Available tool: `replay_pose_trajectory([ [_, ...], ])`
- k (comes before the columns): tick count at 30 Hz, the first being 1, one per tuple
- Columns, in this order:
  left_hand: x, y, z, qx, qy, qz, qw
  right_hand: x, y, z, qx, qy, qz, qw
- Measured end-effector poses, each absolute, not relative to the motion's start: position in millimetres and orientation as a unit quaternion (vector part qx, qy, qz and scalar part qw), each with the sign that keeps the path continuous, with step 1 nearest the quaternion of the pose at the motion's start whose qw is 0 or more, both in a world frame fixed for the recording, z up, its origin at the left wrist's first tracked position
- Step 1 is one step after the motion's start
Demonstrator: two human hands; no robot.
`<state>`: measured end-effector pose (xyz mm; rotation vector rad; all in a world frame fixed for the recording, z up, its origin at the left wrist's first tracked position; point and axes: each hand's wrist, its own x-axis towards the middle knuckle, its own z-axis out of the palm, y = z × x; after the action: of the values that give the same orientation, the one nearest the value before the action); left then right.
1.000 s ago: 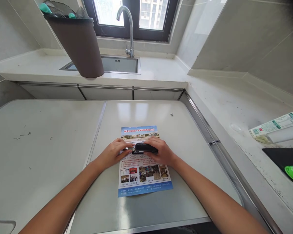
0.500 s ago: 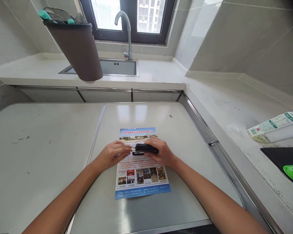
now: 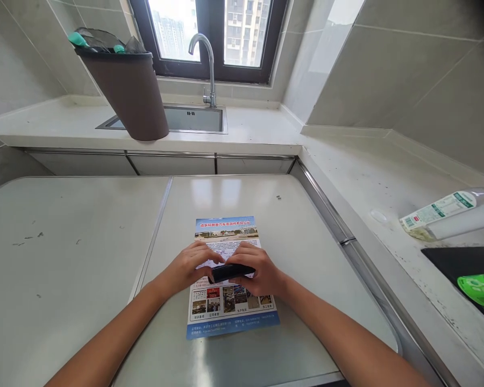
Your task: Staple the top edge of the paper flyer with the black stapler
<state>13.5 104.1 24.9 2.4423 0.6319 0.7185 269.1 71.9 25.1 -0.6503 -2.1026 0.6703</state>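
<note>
A black stapler (image 3: 228, 272) is held crosswise above a printed flyer (image 3: 236, 325). My right hand (image 3: 260, 270) is closed round its right part, thumb below and fingers over the top. At its left end, my left hand (image 3: 191, 269) grips with thumb and fingertips. The fingertips of both hands nearly meet over the stapler's upper side. Beneath them the flyer lies flat on the white table, its middle partly covered by the hands. The stapler's underside is hidden.
Small dark bits (image 3: 278, 197) lie on the table behind the flyer, and others are scattered at left. A brown bin (image 3: 125, 91) stands on the counter by the sink (image 3: 196, 119). On the right counter lie a clear bottle (image 3: 447, 212) and a green object (image 3: 479, 290).
The stapler has tilted and come nearer to me. My left hand has moved from a thin pale piece at the stapler's left end onto its black body. The view has shifted slightly.
</note>
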Motion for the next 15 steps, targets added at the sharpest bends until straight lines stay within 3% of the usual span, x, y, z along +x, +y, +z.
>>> replay_pose_trajectory([
  [4,9,110,24,0.882,0.276,0.289,0.249,267,74,26,-0.297,-0.819,0.246,0.425],
  [7,5,120,20,0.859,0.389,0.285,0.170,272,79,26,-0.368,-0.789,0.199,0.450],
  [10,5,127,14,0.845,0.479,0.221,0.082,282,86,25,-0.466,-0.736,0.132,0.472],
  [15,3,126,7,0.868,0.475,0.127,0.072,313,106,21,-0.591,-0.666,0.010,0.456],
])
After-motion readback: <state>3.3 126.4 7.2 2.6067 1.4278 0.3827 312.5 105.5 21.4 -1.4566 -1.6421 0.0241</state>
